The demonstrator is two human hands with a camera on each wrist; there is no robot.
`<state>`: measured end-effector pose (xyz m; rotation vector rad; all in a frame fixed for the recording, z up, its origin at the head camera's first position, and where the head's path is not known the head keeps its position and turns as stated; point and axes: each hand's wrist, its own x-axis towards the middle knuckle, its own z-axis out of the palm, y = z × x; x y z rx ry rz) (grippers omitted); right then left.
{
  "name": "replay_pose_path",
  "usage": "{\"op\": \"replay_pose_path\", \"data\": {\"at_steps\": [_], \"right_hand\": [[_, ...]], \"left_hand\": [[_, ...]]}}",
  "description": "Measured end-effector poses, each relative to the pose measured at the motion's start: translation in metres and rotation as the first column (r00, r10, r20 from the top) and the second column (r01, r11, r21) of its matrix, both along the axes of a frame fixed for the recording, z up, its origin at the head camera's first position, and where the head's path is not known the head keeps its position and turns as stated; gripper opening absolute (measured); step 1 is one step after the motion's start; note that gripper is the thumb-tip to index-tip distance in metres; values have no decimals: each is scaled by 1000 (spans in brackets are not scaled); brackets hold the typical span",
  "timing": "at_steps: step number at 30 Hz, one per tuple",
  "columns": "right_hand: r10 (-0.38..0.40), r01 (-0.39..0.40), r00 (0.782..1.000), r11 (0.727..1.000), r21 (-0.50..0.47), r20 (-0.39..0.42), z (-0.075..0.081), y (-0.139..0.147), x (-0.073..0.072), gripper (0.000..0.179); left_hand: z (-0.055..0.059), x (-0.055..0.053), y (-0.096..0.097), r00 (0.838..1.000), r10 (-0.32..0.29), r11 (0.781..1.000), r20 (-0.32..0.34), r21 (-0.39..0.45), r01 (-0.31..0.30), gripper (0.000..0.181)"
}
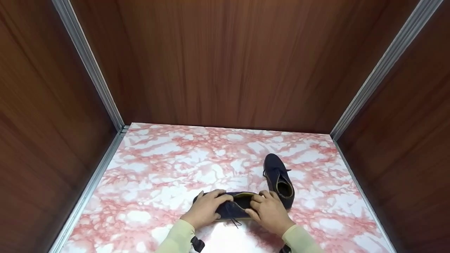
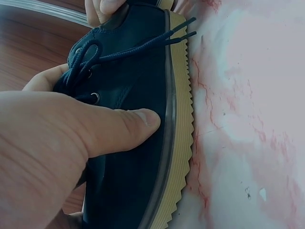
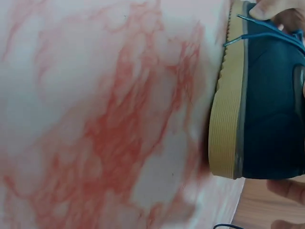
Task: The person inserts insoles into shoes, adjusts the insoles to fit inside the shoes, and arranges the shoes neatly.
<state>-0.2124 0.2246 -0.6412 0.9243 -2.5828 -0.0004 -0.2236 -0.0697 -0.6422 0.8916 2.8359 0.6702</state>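
Observation:
A dark navy lace-up shoe (image 1: pixel 226 210) lies crosswise on the marbled surface, toe to the left and heel to the right. My left hand (image 1: pixel 205 209) grips its front half. In the left wrist view the thumb (image 2: pixel 138 121) presses the near side below the lace eyelets, just above the ridged tan sole (image 2: pixel 183 95). The tied blue laces (image 2: pixel 128 52) hang over that side. My right hand (image 1: pixel 269 211) holds the heel end by the opening, its thumb on the near side. In the right wrist view some fingers (image 3: pixel 288 191) show behind the heel (image 3: pixel 271 133).
A matching navy shoe (image 1: pixel 276 165) stands just beyond the right hand, toe pointing away. The red and white marbled surface (image 1: pixel 168 168) is bounded by brown wood-grain panels (image 1: pixel 225 70) at the back and both sides, with metal rails (image 1: pixel 89 58) at the corners.

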Motion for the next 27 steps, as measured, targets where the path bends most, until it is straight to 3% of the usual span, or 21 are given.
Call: {"op": "replay_pose_path", "data": {"at_steps": [7, 15, 19, 23, 27], "right_hand": [[-14, 17, 999, 998, 54, -42, 3, -3, 5, 45], [-127, 119, 989, 988, 95, 78, 5, -11, 3, 60], [-155, 139, 982, 980, 139, 108, 11, -19, 2, 59], [-179, 166, 981, 972, 169, 68, 13, -28, 9, 49], [-235, 233, 972, 964, 130, 5, 10, -37, 20, 44]], "left_hand": [[0, 1, 1, 1000, 4, 1000, -19, -2, -5, 71], [2, -3, 3, 999, 12, 1000, -40, -25, -13, 71], [2, -3, 4, 999, 8, 999, -51, -31, -9, 71], [0, -2, 3, 997, 4, 1000, -71, -29, -7, 72], [-1, 1, 3, 998, 11, 1000, -69, -23, -13, 71]]}}
